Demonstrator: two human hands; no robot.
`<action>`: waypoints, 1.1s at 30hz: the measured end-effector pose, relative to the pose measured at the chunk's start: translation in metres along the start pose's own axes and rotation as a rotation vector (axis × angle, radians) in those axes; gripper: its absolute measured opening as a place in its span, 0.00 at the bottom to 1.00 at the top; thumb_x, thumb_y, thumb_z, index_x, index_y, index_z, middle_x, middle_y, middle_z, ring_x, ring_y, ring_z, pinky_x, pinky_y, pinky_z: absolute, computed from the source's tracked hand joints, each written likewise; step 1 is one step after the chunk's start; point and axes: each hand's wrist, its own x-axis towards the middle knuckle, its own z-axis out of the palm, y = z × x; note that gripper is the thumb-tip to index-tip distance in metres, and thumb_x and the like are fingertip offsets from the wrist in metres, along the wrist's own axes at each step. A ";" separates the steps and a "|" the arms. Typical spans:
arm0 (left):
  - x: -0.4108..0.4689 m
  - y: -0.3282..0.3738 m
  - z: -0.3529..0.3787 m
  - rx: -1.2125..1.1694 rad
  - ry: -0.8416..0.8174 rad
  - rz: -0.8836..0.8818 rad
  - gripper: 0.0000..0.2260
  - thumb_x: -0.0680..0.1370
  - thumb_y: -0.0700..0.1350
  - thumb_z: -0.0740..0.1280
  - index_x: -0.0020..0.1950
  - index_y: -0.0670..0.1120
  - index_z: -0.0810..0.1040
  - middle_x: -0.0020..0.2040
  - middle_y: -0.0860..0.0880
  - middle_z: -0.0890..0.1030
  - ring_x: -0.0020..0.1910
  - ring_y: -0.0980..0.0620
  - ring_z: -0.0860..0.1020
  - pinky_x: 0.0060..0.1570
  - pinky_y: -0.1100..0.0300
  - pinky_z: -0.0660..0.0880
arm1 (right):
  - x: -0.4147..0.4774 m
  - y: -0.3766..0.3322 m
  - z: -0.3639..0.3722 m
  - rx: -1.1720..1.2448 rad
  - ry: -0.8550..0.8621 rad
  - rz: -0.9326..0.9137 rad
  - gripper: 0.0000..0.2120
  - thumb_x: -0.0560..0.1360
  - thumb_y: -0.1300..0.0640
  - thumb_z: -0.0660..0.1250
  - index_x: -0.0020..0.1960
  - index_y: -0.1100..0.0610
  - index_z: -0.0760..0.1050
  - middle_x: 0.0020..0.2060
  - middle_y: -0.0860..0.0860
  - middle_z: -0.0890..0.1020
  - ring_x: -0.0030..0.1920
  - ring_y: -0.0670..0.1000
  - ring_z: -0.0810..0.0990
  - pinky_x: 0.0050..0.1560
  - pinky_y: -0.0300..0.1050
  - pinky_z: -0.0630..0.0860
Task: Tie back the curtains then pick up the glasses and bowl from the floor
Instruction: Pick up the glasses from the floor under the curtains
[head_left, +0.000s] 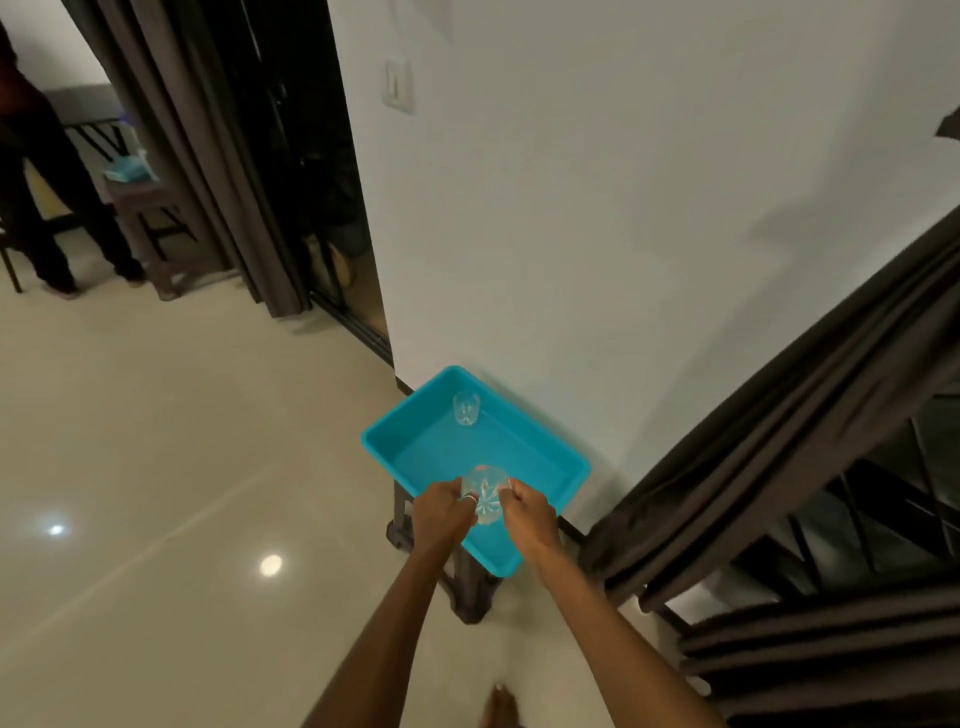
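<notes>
A clear cut-glass bowl (486, 493) hangs over the near half of a turquoise tray (563, 480). My left hand (444, 512) grips its left rim and my right hand (527, 514) grips its right rim. One clear drinking glass (466, 408) stands upright in the tray's far corner. The tray rests on a dark stool (467, 587) against the white wall. A dark brown curtain (779, 441) hangs gathered at the right, and another dark curtain (208, 156) hangs beside the doorway at the left.
Glossy cream floor tiles (182, 467) spread to the left and front. A person's legs (47, 208) and a dark wooden side table (150, 223) stand at the far left. A dark window grille (857, 519) lies behind the right curtain. My bare foot (498, 706) shows at the bottom.
</notes>
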 end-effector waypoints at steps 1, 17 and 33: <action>0.010 0.002 -0.003 0.000 -0.013 -0.013 0.08 0.78 0.45 0.67 0.44 0.44 0.83 0.40 0.48 0.85 0.39 0.52 0.82 0.36 0.63 0.74 | 0.011 -0.003 0.004 -0.014 0.004 0.002 0.11 0.82 0.53 0.59 0.47 0.57 0.76 0.44 0.52 0.82 0.44 0.51 0.79 0.47 0.52 0.75; 0.198 0.003 0.017 0.070 -0.362 -0.024 0.12 0.72 0.53 0.59 0.34 0.47 0.75 0.39 0.45 0.85 0.42 0.44 0.83 0.44 0.54 0.74 | 0.148 -0.038 0.041 0.041 0.105 0.359 0.07 0.83 0.49 0.60 0.59 0.49 0.68 0.51 0.50 0.77 0.45 0.49 0.78 0.45 0.45 0.77; 0.340 -0.007 0.053 -0.098 -0.543 -0.217 0.12 0.79 0.37 0.60 0.45 0.52 0.79 0.42 0.46 0.82 0.38 0.50 0.81 0.47 0.55 0.82 | 0.286 -0.005 0.086 0.278 0.189 0.546 0.12 0.76 0.51 0.60 0.56 0.47 0.79 0.55 0.48 0.83 0.57 0.53 0.81 0.63 0.59 0.77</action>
